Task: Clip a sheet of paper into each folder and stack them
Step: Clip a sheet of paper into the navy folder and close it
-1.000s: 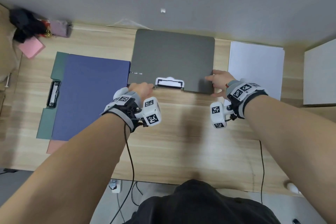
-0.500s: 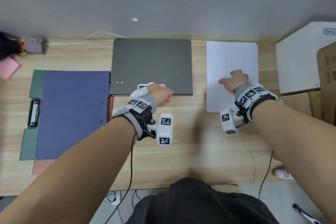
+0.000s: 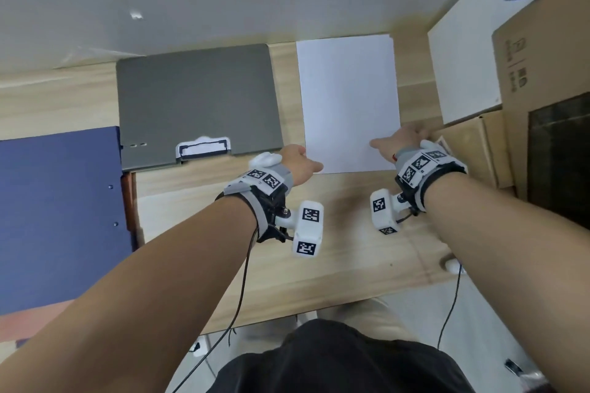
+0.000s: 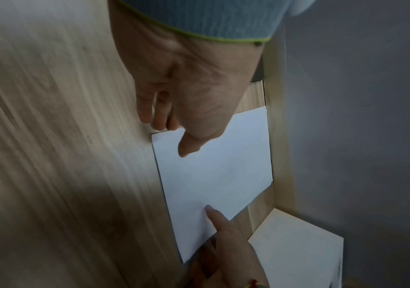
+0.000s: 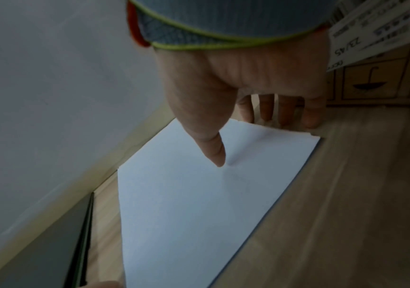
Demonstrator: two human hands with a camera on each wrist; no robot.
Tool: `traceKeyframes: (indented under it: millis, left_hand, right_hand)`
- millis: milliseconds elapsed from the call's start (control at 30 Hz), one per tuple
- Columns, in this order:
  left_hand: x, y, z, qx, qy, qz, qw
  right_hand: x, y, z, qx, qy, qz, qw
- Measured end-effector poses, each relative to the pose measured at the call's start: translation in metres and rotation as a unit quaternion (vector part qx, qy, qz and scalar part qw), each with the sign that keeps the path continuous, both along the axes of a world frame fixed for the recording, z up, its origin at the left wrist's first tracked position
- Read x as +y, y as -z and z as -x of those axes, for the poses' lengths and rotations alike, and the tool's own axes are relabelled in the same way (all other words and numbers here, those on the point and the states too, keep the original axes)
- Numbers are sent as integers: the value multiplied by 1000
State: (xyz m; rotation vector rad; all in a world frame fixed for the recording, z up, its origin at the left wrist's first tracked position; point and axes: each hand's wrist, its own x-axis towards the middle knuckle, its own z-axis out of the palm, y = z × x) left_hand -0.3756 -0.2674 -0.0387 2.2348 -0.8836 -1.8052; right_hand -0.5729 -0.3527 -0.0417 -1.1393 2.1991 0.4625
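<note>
Both hands now sit at the near edge of the paper stack [image 3: 348, 99], whereas a second ago they flanked the grey folder [image 3: 198, 102], the left at its clip and the right at its near right corner. Half a second ago only the right had crossed to the paper. The left hand [image 3: 298, 163] has since followed, leaving the folder alone.

At the stack's 7 o'clock corner, the left hand lays its thumb on top of the sheet while its fingers [image 4: 149, 109] curl down at the edge, loosely pinching; whether they are already under the top sheet cannot be told. At the 5 o'clock corner, the right hand [image 3: 399, 143] sets its thumb on the paper and its fingers [image 5: 309, 115] reach past the side edge, where the corner looks slightly lifted and crumpled. That reads as a pinch forming on one sheet.

Judging by this shift, the grey folder is placed and ready, and the step in hand is separating one sheet to carry over to it.

The grey folder lies flat on the desk [image 3: 335, 265] at 9 o'clock of the paper, well clear of it, with the white clip [image 3: 202, 147] at its near edge. No paper shows on its face, though a little white shows in the clip. Further toward 9 o'clock, the blue folder [image 3: 60, 217] lies on top of others, a reddish edge peeping out beneath; its contents are hidden. Cardboard boxes [image 3: 542, 89] stand at 3 o'clock of the paper.
</note>
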Motion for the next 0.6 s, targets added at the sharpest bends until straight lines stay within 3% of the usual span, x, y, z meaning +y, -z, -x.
traceKeyframes:
  millis: [267, 400, 600]
  left_hand:
    - [-1, 6, 7, -14, -32, -5, 999]
    - [-1, 6, 9, 0, -46, 18, 999]
    - [-3, 1, 14, 36, -75, 47, 995]
  right_hand:
    - [5, -2, 10, -31, -21, 119, 992]
    - [8, -7, 17, -49, -22, 122, 991]
    - [10, -15, 23, -178, 53, 153, 971]
